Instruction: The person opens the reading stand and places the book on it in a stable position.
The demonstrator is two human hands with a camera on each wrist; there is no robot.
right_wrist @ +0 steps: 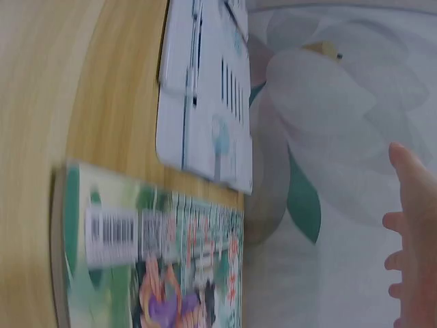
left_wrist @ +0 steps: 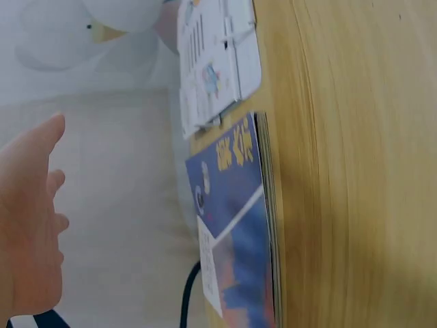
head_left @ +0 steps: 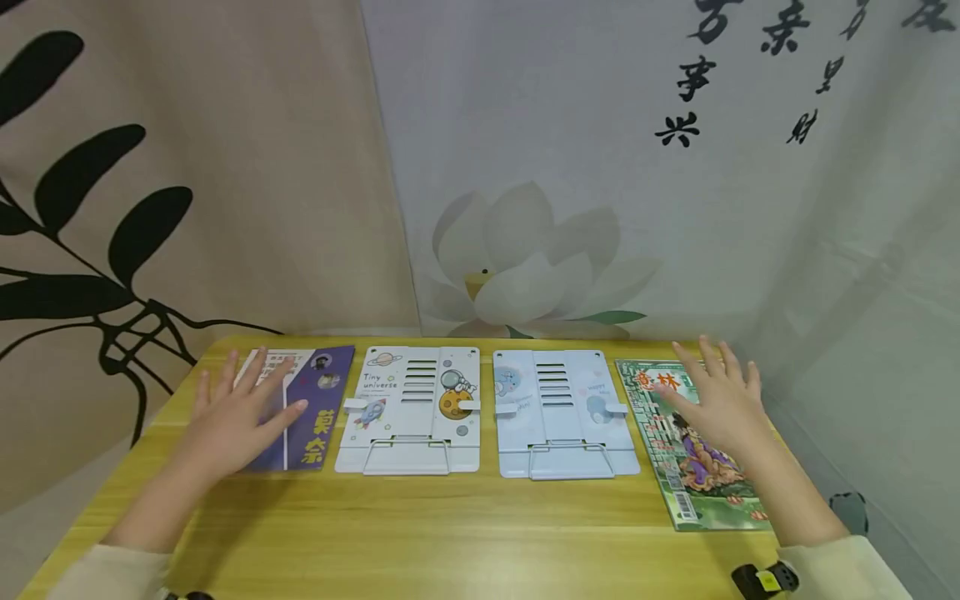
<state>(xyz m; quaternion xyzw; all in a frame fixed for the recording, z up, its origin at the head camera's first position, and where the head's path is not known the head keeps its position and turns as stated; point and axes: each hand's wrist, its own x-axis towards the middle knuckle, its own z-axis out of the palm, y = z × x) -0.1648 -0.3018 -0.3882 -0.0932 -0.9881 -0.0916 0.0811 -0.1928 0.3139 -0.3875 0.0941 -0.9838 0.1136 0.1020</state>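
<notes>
My left hand (head_left: pixel 238 421), fingers spread, hovers over a purple and white magazine (head_left: pixel 330 385) on the left of the table. In the left wrist view that magazine (left_wrist: pixel 225 164) lies flat, apart from the hand (left_wrist: pixel 31 219). On the right, my right hand (head_left: pixel 720 404) is held with spread fingers above a green magazine (head_left: pixel 678 475) with a barcode and an illustrated figure. The right wrist view shows the hand (right_wrist: pixel 416 239) raised off this magazine (right_wrist: pixel 116 294). Neither hand holds anything.
Between the magazines lie two flat folding book stands: a white one (head_left: pixel 420 417) with space drawings and a pale blue one (head_left: pixel 558 417). Both have wire supports at the front. Behind the wooden table (head_left: pixel 450 542) hang printed curtains (head_left: pixel 525 167).
</notes>
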